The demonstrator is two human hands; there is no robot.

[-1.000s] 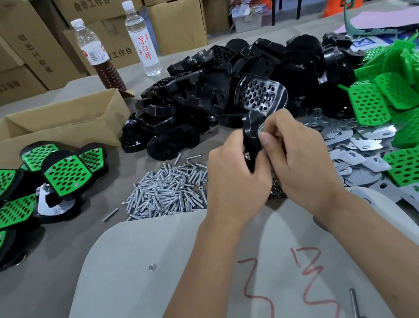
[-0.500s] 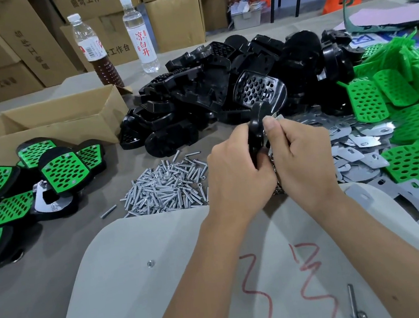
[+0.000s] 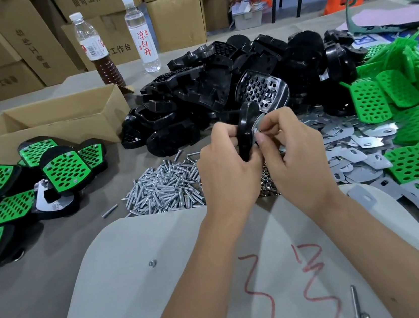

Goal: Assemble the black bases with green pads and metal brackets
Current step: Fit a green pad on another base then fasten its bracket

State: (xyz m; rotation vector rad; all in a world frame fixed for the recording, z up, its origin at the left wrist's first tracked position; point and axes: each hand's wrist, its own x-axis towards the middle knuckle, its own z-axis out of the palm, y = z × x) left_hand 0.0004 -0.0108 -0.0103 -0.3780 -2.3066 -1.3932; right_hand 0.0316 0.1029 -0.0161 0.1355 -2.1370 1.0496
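My left hand (image 3: 226,164) grips a black base (image 3: 245,128) held on edge above the table. My right hand (image 3: 288,146) pinches something small against a metal bracket (image 3: 258,123) on the base's right face; the small part is hidden by my fingers. Behind lies a heap of loose black bases (image 3: 232,76). Green pads (image 3: 408,113) pile up at the right, with flat metal brackets (image 3: 355,151) spread in front of them. A pile of screws (image 3: 164,188) and some nuts (image 3: 267,186) lie under my hands. Several finished bases with green pads (image 3: 64,171) lie at the left.
An open cardboard box (image 3: 61,119) stands at the back left, with two bottles (image 3: 143,35) behind it. A pale board with red scribbles (image 3: 191,280) lies in front of me, with a loose screw (image 3: 355,302) on it. Stacked cartons line the back.
Both hands have lifted the base a little and turned it further on edge. The right fingers have shifted onto the bracket side.
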